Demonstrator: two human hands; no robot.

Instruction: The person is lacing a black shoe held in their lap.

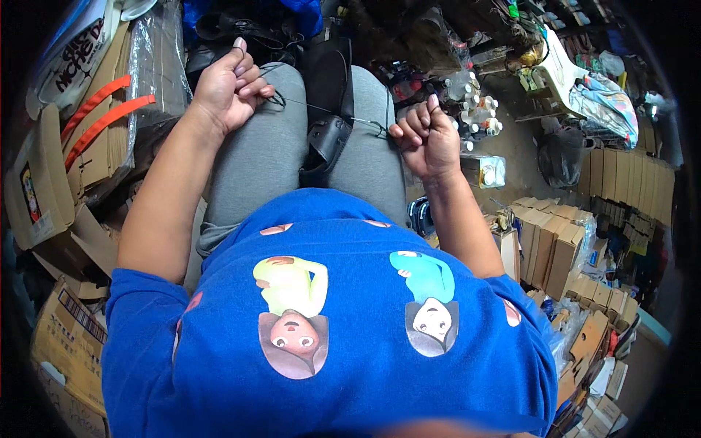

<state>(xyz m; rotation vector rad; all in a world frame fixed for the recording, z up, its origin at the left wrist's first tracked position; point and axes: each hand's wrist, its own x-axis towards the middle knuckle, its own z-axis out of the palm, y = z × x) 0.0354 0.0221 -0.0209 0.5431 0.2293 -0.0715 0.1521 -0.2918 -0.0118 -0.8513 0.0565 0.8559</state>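
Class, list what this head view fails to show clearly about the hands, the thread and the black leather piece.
- Right hand: curled fingers hide what its grip holds.
- Thread: too thin to follow inside the left hand.
- Black leather piece: its far end merges into dark clutter.
- Small bottles: too small to identify.

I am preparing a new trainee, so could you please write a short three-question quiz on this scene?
1. True or false: the left hand and right hand pull a dark thread taut between them.
2. What lies on the lap under the thread? A) black leather piece B) white cloth
3. Which side has the small bottles on the floor?

Key: 1 true; 2 A; 3 the person's right.
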